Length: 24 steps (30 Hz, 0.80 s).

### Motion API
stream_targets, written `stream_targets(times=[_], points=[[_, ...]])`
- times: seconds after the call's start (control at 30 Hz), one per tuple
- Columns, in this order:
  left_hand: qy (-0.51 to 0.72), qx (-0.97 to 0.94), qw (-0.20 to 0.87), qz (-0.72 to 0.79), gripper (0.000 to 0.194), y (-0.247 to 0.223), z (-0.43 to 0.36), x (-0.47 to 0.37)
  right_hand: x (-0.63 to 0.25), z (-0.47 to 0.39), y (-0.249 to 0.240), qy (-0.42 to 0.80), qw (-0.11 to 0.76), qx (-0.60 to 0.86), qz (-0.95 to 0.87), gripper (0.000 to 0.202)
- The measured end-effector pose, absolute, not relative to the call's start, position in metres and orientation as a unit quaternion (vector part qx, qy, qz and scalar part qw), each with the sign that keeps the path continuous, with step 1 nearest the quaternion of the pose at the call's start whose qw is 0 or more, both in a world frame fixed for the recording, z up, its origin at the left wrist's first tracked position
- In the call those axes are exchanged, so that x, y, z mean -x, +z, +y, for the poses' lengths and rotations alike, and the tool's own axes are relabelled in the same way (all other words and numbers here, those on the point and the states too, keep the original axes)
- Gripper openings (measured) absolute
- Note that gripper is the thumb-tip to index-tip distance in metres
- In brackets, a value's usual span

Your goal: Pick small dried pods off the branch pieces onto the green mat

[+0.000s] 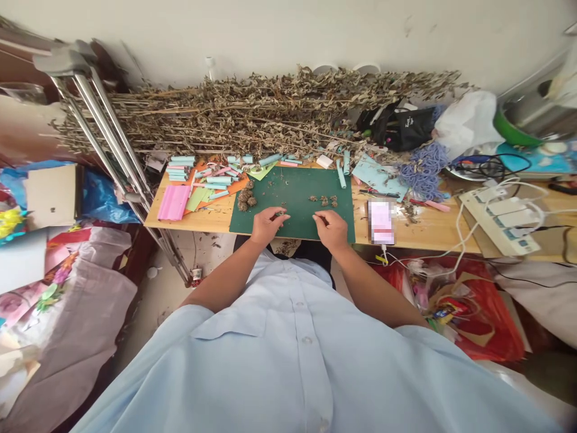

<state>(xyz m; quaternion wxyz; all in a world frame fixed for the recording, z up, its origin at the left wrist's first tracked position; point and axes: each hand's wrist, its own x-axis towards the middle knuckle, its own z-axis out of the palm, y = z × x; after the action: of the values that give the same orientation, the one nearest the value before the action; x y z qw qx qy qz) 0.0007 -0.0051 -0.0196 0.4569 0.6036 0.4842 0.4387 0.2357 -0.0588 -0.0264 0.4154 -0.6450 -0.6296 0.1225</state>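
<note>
Over the front part of a green cutting mat (297,186), my left hand (269,224) is closed in a pinch, with a small brownish bit of dried plant (280,213) at its fingertips. My right hand (332,229) is also pinched, a short gap away; whatever is between its fingers is too small to make out. Beyond the left hand lies a pile of round, brown dried plant clumps (246,197). Smaller crumbled clumps (324,200) sit in a row just past the right hand.
Long dried plant stalks (270,114) span the table's back. Rolled paper tubes (220,179) and pink paper (174,202) lie left; a phone (381,221), purple cord (424,171) and power strip (500,219) lie right. Metal crutches (108,126) lean at the left end.
</note>
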Motion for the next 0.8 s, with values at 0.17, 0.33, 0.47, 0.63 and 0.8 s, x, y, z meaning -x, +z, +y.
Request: stream_targets(times=[0.17,0.33,0.47,0.63,0.8], points=[[0.432,-0.614,0.472,0.463,0.022,-0.023,-0.005,-0.003,-0.255,-0.028,-0.012,-0.008,0.298,0.656,-0.693,0.033],[0.433,-0.627,0.469,0.446,0.022,-0.027,-0.004,-0.001,-0.255,-0.001,-0.004,-0.033,0.185,0.614,-0.767,0.031],[0.437,-0.64,0.461,0.432,0.024,-0.03,-0.004,0.0,-0.252,0.007,-0.006,-0.044,0.124,0.592,-0.795,0.033],[0.448,-0.647,0.451,0.421,0.024,-0.034,-0.004,0.0,-0.251,0.015,-0.009,-0.05,0.105,0.588,-0.8,0.04],[0.441,-0.665,0.44,0.412,0.019,-0.032,-0.004,0.0,-0.252,0.021,-0.013,-0.057,0.109,0.591,-0.797,0.038]])
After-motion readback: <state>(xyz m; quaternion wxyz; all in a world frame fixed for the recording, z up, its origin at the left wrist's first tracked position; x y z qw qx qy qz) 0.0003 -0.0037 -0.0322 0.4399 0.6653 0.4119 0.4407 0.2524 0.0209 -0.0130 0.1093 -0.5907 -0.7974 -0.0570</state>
